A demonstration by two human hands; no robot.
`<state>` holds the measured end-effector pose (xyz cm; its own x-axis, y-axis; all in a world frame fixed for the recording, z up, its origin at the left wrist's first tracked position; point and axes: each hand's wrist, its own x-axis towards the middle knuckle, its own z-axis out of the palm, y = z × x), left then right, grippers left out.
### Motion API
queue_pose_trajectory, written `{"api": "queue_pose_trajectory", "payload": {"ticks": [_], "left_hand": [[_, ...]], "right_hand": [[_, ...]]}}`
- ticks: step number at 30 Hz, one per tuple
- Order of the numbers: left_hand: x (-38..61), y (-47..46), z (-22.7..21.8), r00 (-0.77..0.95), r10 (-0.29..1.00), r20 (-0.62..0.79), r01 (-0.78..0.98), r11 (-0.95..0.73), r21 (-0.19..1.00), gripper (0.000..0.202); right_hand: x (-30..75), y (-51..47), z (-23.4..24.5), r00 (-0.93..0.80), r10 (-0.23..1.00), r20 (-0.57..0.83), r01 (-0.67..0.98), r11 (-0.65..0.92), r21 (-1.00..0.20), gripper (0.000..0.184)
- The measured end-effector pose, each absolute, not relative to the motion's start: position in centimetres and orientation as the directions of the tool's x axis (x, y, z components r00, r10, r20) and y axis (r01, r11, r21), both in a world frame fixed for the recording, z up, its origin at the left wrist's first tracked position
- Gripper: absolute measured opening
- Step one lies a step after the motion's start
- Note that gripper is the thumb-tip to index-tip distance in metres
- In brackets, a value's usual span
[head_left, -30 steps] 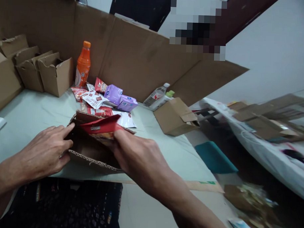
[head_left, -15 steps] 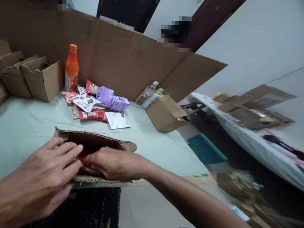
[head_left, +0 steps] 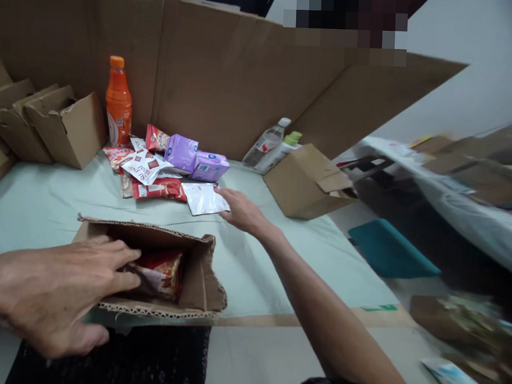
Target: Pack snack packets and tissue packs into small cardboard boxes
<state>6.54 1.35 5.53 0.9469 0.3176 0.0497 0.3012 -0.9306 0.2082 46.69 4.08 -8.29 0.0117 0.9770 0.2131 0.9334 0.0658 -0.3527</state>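
Observation:
An open cardboard box [head_left: 200, 277] lies in front of me at the table's near edge, with a red snack packet [head_left: 169, 273] inside it. My left hand [head_left: 76, 289] reaches over the box's left side, fingers stretched into the opening by the packet, thumb spread outside. Farther off, my right hand [head_left: 242, 211] closes its fingers on the right edge of a flat white sachet [head_left: 203, 198]. Behind that sachet lie red snack packets [head_left: 161, 188], a white printed packet [head_left: 143, 165] and two purple tissue packs [head_left: 182, 153].
An orange drink bottle [head_left: 118, 106] stands by several cardboard boxes [head_left: 84, 127] at the left. A clear bottle [head_left: 268, 142] and a green-capped bottle [head_left: 289, 143] lean near another box [head_left: 304, 179]. A cardboard wall [head_left: 226, 73] bounds the back; a person is behind it.
My right hand has left the box and moved forward to the white sachet. The packet in the box now shows. My left hand stays at the box, its thumb wider apart.

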Motion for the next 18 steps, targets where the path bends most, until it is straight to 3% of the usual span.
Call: {"api": "queue_pose_trajectory", "payload": {"ticks": [2,5,9,15,18], "left_hand": [[7.2,1.6,6.0,0.965,0.244,-0.095,0.26,-0.939,0.224,0.069],[8.7,2.2,6.4,0.92,0.286,-0.269,0.353,-0.901,0.251,0.09],[10.2,3.1,5.7,0.88,0.229,-0.415,0.364,-0.888,0.281,0.084],[10.6,4.3,4.1,0.858,0.228,-0.461,0.39,-0.872,0.295,0.087],[11.6,4.2,4.9,0.744,0.216,-0.633,0.503,-0.805,0.316,0.093]], "right_hand": [[46.9,5.9,-11.8,0.029,0.976,0.216,0.935,0.05,-0.351,0.049],[46.4,6.8,-14.9,0.033,0.971,0.238,0.931,0.057,-0.361,0.036],[46.7,6.3,-15.6,0.068,0.959,0.273,0.922,0.044,-0.386,0.027],[47.7,3.0,-12.6,0.26,0.892,0.37,0.882,-0.062,-0.468,0.031],[47.0,0.2,-9.9,0.311,0.859,0.407,0.836,-0.044,-0.547,0.031]]}}
